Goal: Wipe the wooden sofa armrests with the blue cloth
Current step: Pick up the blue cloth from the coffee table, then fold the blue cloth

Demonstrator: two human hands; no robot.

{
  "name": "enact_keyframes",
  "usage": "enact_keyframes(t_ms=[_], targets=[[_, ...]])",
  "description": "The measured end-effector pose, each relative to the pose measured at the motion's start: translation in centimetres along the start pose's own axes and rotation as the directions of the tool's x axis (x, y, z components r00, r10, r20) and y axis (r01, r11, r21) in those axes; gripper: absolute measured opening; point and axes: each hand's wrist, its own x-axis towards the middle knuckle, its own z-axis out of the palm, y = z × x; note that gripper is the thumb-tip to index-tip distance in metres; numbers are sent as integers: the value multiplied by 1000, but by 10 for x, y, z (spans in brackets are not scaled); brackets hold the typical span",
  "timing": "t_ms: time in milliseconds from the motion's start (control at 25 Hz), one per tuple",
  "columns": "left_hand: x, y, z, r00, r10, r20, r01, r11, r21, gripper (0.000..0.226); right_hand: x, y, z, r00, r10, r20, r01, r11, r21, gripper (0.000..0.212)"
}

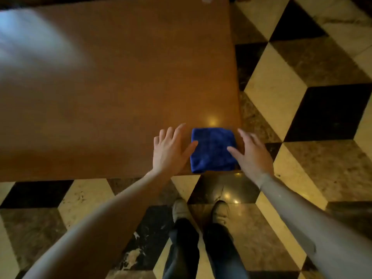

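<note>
A folded blue cloth lies on a brown wooden table, at its near right corner. My left hand hovers just left of the cloth, fingers spread, thumb tip at the cloth's left edge. My right hand is at the cloth's right side, fingers apart, thumb lying over the cloth's right part. Neither hand holds anything. No sofa or armrest is in view.
The table's near edge runs across the frame just below the cloth, its right edge beside my right hand. Below and to the right is a tiled floor in black, cream and brown diamonds. My feet stand close to the table.
</note>
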Motion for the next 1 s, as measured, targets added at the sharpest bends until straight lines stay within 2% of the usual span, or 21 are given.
enact_keyframes(t_ms=[80, 200, 240, 320, 440, 560, 640, 720, 880, 1000], targets=[[15, -4, 28, 995, -93, 46, 94, 995, -34, 56, 20, 7, 25, 997, 61, 46, -62, 998, 7, 65], [22, -9, 62, 987, -103, 120, 106, 994, -19, 43, 38, 13, 52, 981, 181, 73, -185, 981, 57, 64], [21, -9, 69, 986, -102, 130, 107, 994, -36, 39, 40, 14, 56, 972, 220, 77, -227, 969, 94, 61], [28, -9, 71, 973, -182, 145, 202, 969, -139, 28, 48, 14, 59, 959, 274, 76, -283, 944, 170, 47], [42, -2, 68, 909, -335, 249, 398, 874, -280, 17, 53, 19, 62, 956, 287, 57, -293, 932, 214, 36], [34, 3, 59, 898, -303, 320, 432, 750, -501, 14, 42, 16, 56, 963, 260, 69, -268, 913, 309, 37], [22, 8, 46, 909, -251, 334, 411, 682, -605, 12, 31, 9, 43, 971, 235, 50, -235, 887, 397, 38], [11, 13, 30, 942, -192, 277, 332, 672, -662, 11, 16, 2, 26, 980, 200, 4, -179, 868, 464, 37], [-13, 42, -41, 993, -71, 91, 115, 627, -770, 11, -21, -34, -38, 985, 126, -115, -34, 806, 591, 35], [-29, 75, -121, 999, 9, -46, -43, 585, -810, 16, -55, -83, -111, 974, 30, -227, 114, 794, 597, 33]])
